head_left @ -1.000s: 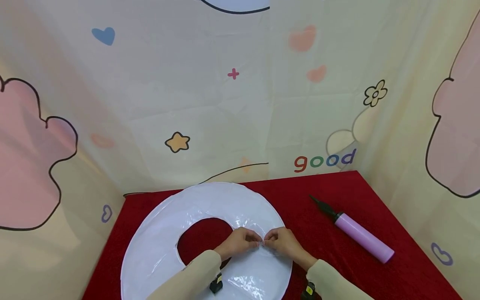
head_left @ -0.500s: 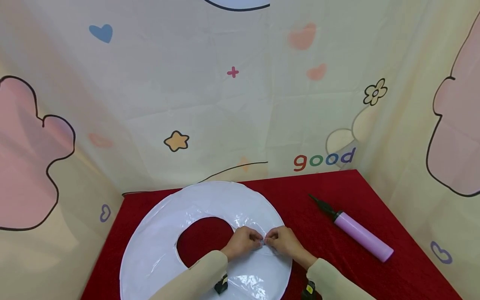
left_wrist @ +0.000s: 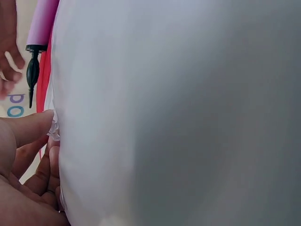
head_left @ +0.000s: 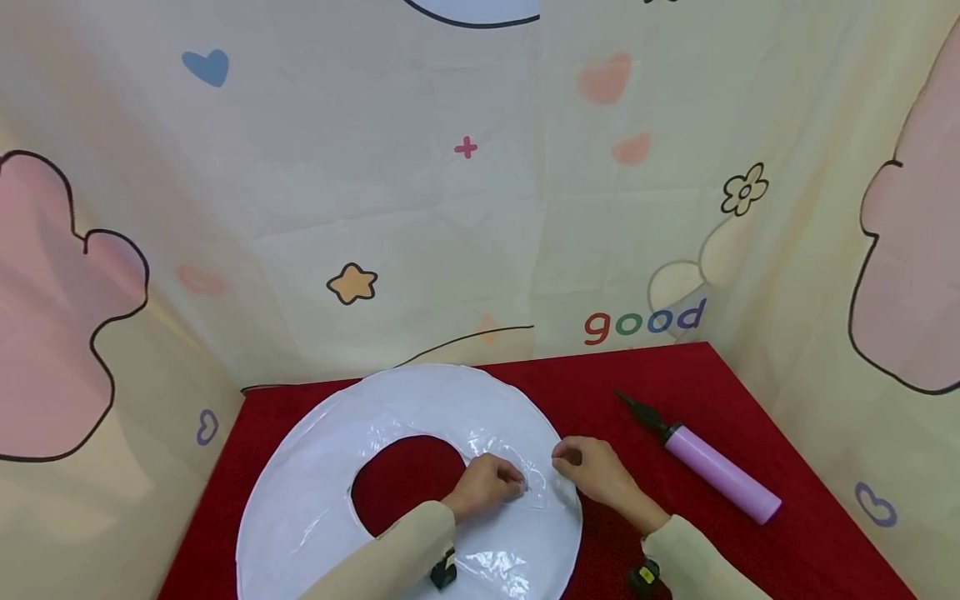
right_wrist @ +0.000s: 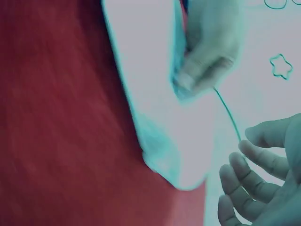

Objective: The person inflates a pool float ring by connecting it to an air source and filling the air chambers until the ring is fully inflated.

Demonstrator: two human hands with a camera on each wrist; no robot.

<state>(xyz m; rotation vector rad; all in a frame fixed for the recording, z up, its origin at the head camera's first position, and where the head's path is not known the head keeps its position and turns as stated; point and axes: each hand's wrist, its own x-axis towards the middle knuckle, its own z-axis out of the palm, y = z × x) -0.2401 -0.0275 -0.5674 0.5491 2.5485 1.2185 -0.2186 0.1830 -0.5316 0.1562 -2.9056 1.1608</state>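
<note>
Red cloth (head_left: 667,533) under white ring (head_left: 296,508), valve (left_wrist: 55,131) seemingly pinched by left hand (head_left: 483,483), right hand (head_left: 596,472) loose, empty.

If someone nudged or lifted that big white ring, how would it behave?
The white ring would probably feel light for its size: it looks like puffed-up thin plastic. Its creases suggest it would give when squeezed. Its glossy skin may be slippery, but lying flat on the red cloth, it seems unlikely to roll.

Both hands (head_left: 486,483) (head_left: 596,471) apart, fingers (right_wrist: 254,182) curved
</note>
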